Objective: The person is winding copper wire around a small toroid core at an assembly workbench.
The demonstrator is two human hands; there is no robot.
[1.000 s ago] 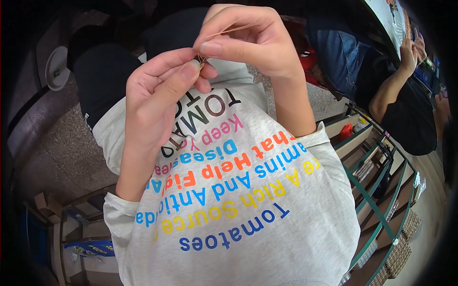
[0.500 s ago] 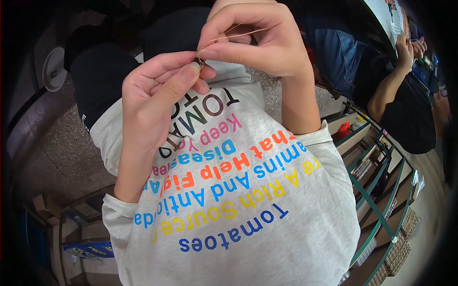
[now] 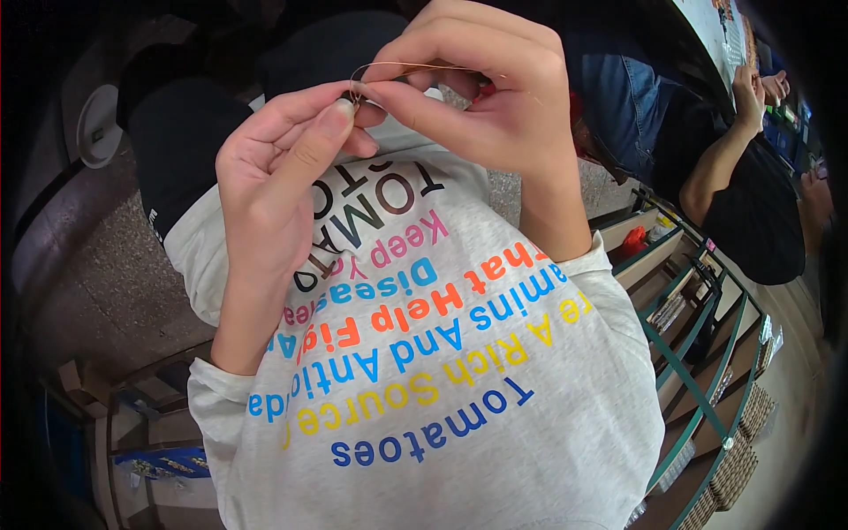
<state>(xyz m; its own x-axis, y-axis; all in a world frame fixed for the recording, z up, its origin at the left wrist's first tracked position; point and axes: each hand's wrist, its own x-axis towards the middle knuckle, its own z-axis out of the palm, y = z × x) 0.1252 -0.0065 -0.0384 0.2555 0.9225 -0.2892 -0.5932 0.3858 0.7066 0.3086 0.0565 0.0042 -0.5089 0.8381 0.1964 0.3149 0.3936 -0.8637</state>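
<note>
My left hand (image 3: pixel 274 172) is closed, thumb against fingers, on a small dark piece (image 3: pixel 353 96) that is mostly covered by the fingertips. Fine copper-coloured wire (image 3: pixel 397 64) rises from that piece in a small loop and runs back across the fingers of my right hand (image 3: pixel 508 102). The right thumb and forefinger come together at the wire, right beside the left fingertips. Exactly where they grip it is too small to make out. Both hands are raised in front of my light grey printed shirt (image 3: pixel 477 371).
At the right stands a green-framed rack (image 3: pixel 698 389) with shelves, a red item (image 3: pixel 633 240) on it. Beyond it another person's arm (image 3: pixel 720 168) reaches to a worktable (image 3: pixel 707 26). A white round object (image 3: pixel 99 128) is at the left above the speckled floor (image 3: pixel 93 256).
My right hand has shifted slightly up and right, its fingers more spread. The wire now arcs in a loop above the left fingertips. My left hand has moved slightly left and up.
</note>
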